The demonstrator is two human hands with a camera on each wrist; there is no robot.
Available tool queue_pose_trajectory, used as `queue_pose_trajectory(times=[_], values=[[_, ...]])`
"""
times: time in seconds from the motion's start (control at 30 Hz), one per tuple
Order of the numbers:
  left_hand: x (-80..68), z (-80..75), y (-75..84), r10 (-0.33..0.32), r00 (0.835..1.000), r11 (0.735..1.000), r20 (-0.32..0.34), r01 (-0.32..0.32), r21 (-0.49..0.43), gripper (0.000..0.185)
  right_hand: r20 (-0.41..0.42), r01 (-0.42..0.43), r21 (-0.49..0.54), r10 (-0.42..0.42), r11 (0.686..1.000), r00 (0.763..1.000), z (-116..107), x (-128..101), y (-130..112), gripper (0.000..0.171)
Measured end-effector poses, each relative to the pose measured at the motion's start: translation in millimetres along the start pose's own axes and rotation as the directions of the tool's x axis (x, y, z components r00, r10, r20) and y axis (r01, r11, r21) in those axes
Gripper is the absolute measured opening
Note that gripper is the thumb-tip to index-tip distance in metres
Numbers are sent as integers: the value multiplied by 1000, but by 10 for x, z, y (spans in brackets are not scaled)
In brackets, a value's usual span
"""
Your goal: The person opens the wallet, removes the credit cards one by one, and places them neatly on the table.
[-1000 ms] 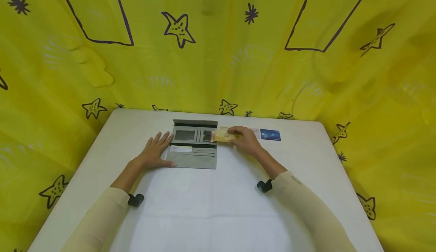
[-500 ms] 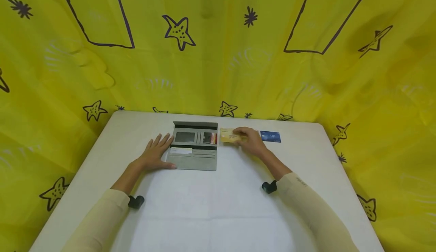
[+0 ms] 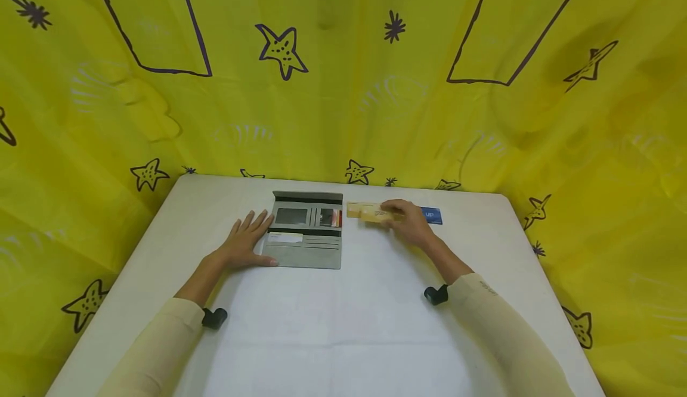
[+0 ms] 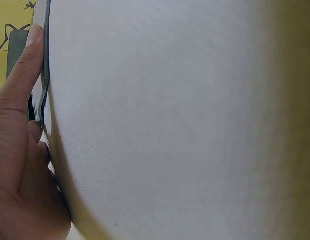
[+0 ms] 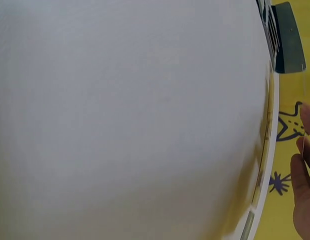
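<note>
A grey wallet (image 3: 303, 259) lies unfolded on the white table. My left hand (image 3: 243, 244) rests with spread fingers on its left edge, thumb at the lower corner. In the left wrist view the thumb (image 4: 26, 72) lies along the wallet's edge. Between thumb and fingers my right hand (image 3: 409, 224) pinches a gold card (image 3: 370, 214), right of the wallet. The right wrist view shows that card edge-on as a thin line, raised over the table. A pale yellow card (image 3: 353, 205) lies behind it, partly covered. The blue VIP card (image 3: 432, 215) is partly hidden by the right hand.
Dark and red-edged cards (image 3: 330, 217) sit in the wallet's upper right pocket, and a white card (image 3: 285, 237) in a lower left slot. A yellow patterned curtain (image 3: 333, 117) hangs behind the white table (image 3: 333, 325).
My right hand has drawn the gold card away from the wallet's upper right pocket and carried it to the right, now overlapping the blue card. The left hand has stayed in place.
</note>
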State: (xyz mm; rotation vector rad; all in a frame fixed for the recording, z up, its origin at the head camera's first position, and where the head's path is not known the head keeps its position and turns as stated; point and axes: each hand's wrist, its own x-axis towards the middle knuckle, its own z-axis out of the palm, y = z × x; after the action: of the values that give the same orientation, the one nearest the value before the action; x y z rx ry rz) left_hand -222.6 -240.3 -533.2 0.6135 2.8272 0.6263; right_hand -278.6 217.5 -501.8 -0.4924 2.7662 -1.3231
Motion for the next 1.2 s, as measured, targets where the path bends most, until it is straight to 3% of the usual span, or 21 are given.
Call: queue_pose_trajectory(times=[0.5, 1.2], values=[[-19, -9, 23, -6, 1000, 1000, 5, 6, -5, 121, -107, -39, -17, 37, 999, 994, -271, -186, 275, 47], [-19, -33, 46, 5, 1000, 1000, -5, -5, -12, 121, -154, -142, -13, 139, 990, 978, -605, -360, 578, 56]])
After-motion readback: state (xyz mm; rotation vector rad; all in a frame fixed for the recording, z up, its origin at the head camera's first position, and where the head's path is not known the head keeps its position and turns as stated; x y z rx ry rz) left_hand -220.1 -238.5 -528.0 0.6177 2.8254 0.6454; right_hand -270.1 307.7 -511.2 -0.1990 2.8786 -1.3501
